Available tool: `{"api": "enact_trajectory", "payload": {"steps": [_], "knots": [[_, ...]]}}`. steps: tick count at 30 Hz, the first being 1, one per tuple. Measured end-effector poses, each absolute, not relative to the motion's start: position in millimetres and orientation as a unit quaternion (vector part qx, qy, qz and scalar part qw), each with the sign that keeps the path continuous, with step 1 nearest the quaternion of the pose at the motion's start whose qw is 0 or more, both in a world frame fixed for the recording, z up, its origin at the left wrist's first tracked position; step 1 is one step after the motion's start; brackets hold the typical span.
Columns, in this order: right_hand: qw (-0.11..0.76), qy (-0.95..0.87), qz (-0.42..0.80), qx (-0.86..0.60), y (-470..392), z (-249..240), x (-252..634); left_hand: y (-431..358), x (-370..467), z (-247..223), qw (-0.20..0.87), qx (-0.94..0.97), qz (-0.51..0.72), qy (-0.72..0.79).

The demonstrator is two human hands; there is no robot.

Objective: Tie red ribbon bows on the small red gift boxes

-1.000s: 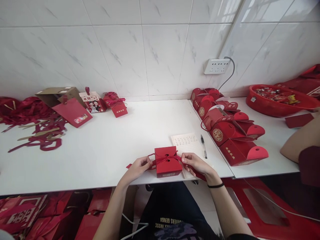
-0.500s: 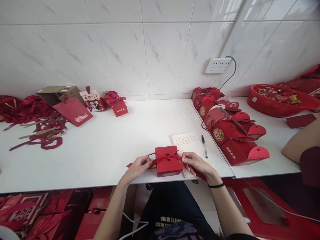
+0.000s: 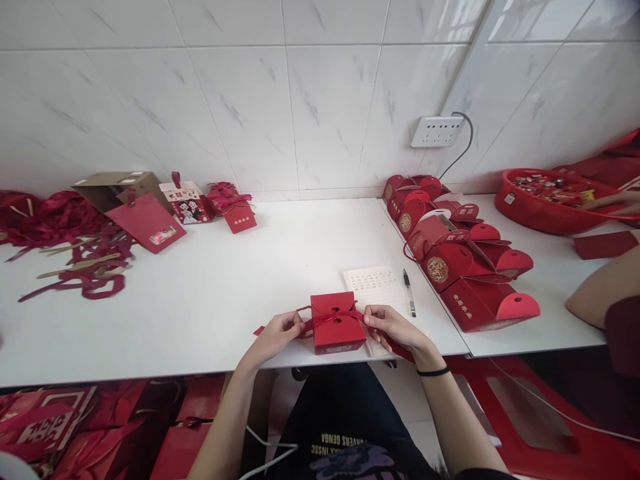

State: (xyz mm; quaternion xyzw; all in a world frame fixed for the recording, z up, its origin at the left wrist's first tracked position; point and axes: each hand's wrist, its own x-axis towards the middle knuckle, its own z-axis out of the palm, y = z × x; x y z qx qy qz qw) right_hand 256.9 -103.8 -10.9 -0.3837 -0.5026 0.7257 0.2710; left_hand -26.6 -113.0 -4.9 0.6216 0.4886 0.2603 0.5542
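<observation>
Co-worker's hand (image 3: 620,200) newly at basin (image 3: 540,218), wearer's fingers (image 3: 374,312) pinched on ribbon (image 3: 334,316)

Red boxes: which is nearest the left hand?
The closed box between left hand and right hand, ribbon across its top; the row of boxes stands farther right.

Dark, near-black top (image 3: 340,393) at near middle. Pale block lettering (image 3: 347,440) across front in two lines, upside down in view; "GENGA" legible, rest partly lost in folds. Muted purple graphic (image 3: 353,461) nearer than lettering. Black sleeve edge (image 3: 483,474) at near right. Thin plain black wristband (image 3: 433,372) round right wrist. Left grip (image 3: 277,333), right grip (image 3: 390,327): bare hands. Forearms bare too.
</observation>
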Motion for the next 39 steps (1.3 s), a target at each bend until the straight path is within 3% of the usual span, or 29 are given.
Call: {"api": "enact_trajectory", "payload": {"steps": [39], "knots": [[0.274,-0.502,0.724,-0.386,-104.0,-12.5,256.9,-113.4,-26.3,-4.4,0.557,0.619,0.257,0.49]]}}
